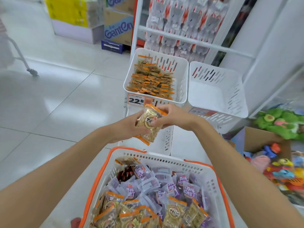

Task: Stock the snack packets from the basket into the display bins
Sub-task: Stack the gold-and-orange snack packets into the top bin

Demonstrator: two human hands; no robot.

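Both hands hold a small stack of orange-edged snack packets (150, 124) in mid-air, between the basket and the bins. My left hand (130, 127) grips the stack from the left, and my right hand (171, 116) from the right. Below them stands a white basket with an orange rim (98, 175), full of orange-edged and purple packets (164, 188). Straight ahead, the left white display bin (130, 76) holds several rows of the same orange-edged packets (153, 81). The right white display bin (215, 92) beside it has nothing in it.
A white rack (189, 38) with hanging red-and-white packets rises behind the bins. Price tags (136, 100) hang on the bin fronts. Cardboard boxes (118, 25) stand on the tiled floor at the back left. A box of colourful toys (276, 163) sits at the right.
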